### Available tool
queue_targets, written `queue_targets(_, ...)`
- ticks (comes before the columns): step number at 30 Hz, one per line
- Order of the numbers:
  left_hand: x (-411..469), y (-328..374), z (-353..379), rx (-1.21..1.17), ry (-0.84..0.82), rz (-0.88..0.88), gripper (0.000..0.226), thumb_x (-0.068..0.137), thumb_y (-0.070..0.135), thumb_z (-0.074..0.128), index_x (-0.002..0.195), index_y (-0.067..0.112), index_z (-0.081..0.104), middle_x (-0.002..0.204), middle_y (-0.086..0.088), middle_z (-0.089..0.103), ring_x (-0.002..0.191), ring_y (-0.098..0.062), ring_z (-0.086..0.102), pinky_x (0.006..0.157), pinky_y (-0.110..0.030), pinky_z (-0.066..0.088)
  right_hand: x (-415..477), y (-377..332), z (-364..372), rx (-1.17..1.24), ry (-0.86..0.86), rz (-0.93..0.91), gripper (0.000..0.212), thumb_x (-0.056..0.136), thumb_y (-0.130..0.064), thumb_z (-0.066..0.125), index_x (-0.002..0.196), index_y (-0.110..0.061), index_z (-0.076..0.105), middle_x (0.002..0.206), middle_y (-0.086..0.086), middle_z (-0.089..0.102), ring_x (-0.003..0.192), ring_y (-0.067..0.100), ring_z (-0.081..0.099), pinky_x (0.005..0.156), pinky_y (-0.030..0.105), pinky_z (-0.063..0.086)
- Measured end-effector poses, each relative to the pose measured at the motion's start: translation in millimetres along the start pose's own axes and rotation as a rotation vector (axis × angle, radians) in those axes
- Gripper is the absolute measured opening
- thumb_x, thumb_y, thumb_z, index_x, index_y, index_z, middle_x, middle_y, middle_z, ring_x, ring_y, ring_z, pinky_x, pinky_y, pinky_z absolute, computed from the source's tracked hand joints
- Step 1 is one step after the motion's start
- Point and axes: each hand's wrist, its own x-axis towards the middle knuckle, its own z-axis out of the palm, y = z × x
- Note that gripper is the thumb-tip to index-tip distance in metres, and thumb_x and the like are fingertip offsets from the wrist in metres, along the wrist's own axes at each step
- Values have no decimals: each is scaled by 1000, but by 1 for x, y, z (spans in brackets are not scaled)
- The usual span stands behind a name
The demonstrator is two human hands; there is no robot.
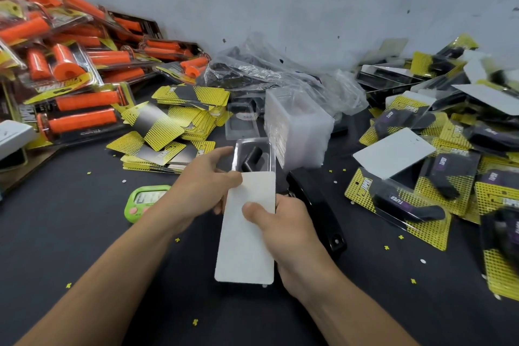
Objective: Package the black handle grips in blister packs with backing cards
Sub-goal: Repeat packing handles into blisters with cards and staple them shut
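My left hand (202,185) grips the left edge of a clear blister pack (264,152) above the black table. A black handle grip (251,159) shows inside the far end of the blister. A backing card (247,230), white side up, lies partway into the blister, its near end sticking out toward me. My right hand (283,233) holds the card with the thumb pressed on its face and the fingers under its right edge.
Loose yellow-black backing cards (174,123) are heaped left of centre. A stack of empty clear blisters (297,126) stands behind the hands. Packed black grips (407,202) pile at right, orange packs (73,84) at left. A black stapler (317,211) and a green timer (146,199) lie nearby.
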Motion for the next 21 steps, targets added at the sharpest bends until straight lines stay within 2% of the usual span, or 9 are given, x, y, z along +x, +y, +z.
queue_targets(3, -3, 3, 6, -18, 26, 25, 48, 82, 34, 61, 129, 41, 62, 74, 6, 75, 50, -12, 64, 46, -26, 47, 0, -2, 1, 39, -6, 18, 15, 98, -22, 67, 98, -11, 77, 89, 4, 80, 82, 21, 78, 66, 34, 62)
queue_targets(6, -5, 5, 9, -45, 105, 17, 38, 76, 47, 67, 114, 45, 69, 93, 16, 76, 83, -7, 73, 72, -35, 56, -2, -4, 1, 39, -10, 32, 24, 98, -28, 69, 89, -7, 77, 84, 7, 80, 77, 24, 78, 60, 31, 60)
queue_targets(8, -4, 6, 6, -204, 103, -29, 44, 75, 38, 73, 118, 37, 71, 108, 9, 76, 98, -18, 74, 89, -44, 59, -4, -6, 2, 32, -27, 46, 29, 97, -31, 70, 85, -6, 76, 83, 9, 80, 76, 25, 78, 59, 31, 60)
queue_targets(9, -3, 7, 4, -297, 60, -48, 41, 79, 27, 74, 119, 32, 73, 114, 4, 76, 100, -22, 74, 90, -45, 60, -5, -7, 3, 30, -37, 57, 30, 97, -33, 70, 84, -6, 76, 82, 9, 80, 75, 25, 78, 59, 32, 60)
queue_targets(11, -4, 11, 2, -450, -19, -75, 35, 87, 5, 70, 117, 24, 75, 115, -8, 76, 94, -29, 75, 82, -44, 62, -7, -9, 3, 46, -47, 74, 32, 97, -35, 70, 84, -6, 75, 83, 8, 80, 75, 23, 78, 58, 31, 60)
queue_targets(13, -5, 13, 0, -544, 16, -81, 30, 91, 0, 67, 115, 16, 75, 108, -16, 76, 86, -31, 74, 74, -42, 62, -7, -10, 1, 70, -75, 67, 29, 97, -32, 70, 86, -5, 75, 86, 9, 80, 77, 22, 78, 61, 30, 60)
queue_targets(16, -1, 13, -2, -579, 186, -101, 6, 96, 10, 67, 98, 14, 72, 94, -14, 74, 75, -24, 72, 67, -37, 60, -10, -9, -3, 17, -199, 17, 11, 94, -7, 65, 97, -6, 76, 94, 7, 80, 80, 18, 76, 66, 25, 57)
queue_targets(18, 1, 11, -3, -556, 279, -111, 12, 99, 19, 66, 87, 17, 67, 89, -12, 71, 73, -26, 69, 72, -39, 57, -12, -7, -4, -20, -223, -2, 17, 94, 1, 60, 103, -3, 74, 91, 8, 80, 73, 18, 75, 62, 22, 55)
queue_targets(21, 1, 9, -1, -532, 335, -91, 26, 100, 30, 65, 79, 17, 60, 87, -13, 68, 80, -30, 67, 77, -45, 53, -13, -6, -1, -13, -164, -10, 13, 97, -2, 59, 96, -1, 72, 75, 13, 76, 56, 18, 69, 50, 21, 49)
